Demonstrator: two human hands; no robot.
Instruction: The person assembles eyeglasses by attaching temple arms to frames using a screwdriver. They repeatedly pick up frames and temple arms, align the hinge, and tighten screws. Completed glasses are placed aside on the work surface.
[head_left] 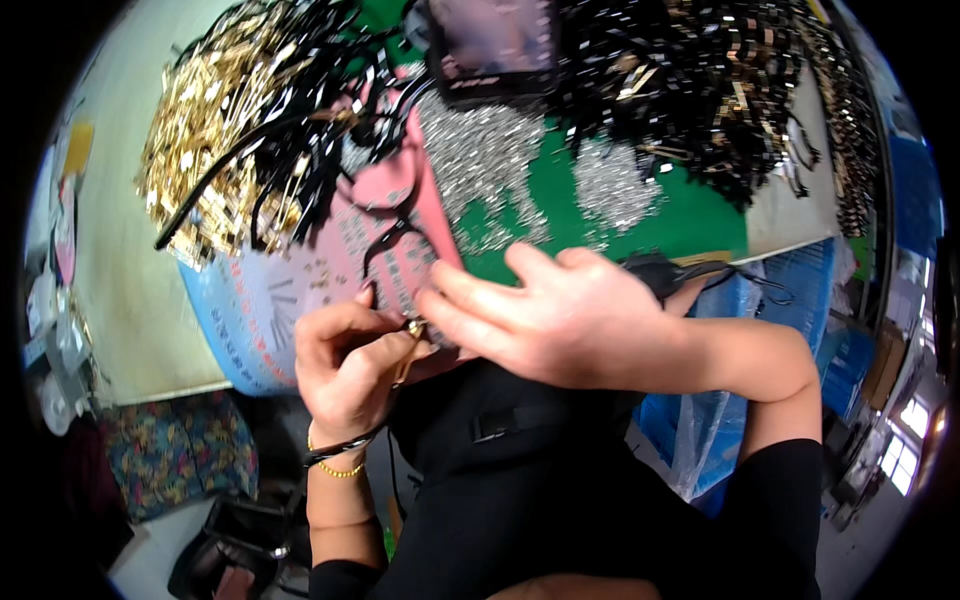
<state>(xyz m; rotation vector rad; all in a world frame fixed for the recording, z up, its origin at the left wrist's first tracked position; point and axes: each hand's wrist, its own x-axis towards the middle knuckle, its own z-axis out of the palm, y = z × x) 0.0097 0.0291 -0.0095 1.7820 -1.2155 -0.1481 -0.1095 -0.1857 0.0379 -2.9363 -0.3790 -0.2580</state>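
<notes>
My left hand (pixel 350 365) is closed in a pinch on a small gold metal piece (pixel 405 365) at the end of a black cord (pixel 350 445). The cord lies across my left wrist, over a thin gold bracelet. Just to the right, my right hand (pixel 560 320) reaches over with its fingers stretched out, their tips close to the gold piece. Its thumb is hidden, and I cannot tell whether the fingertips touch the metal. Beyond both hands, another black cord (pixel 395 235) curves over a pink and blue printed sheet (pixel 235 320).
Black cords with gold metal ends (pixel 225 130) are heaped at the far left; a darker heap (pixel 680 90) stands far right. Small silver pieces lie in a large pile (pixel 485 150) and a smaller pile (pixel 615 185) on a green mat (pixel 700 215). A dark-framed device (pixel 495 50) stands behind them.
</notes>
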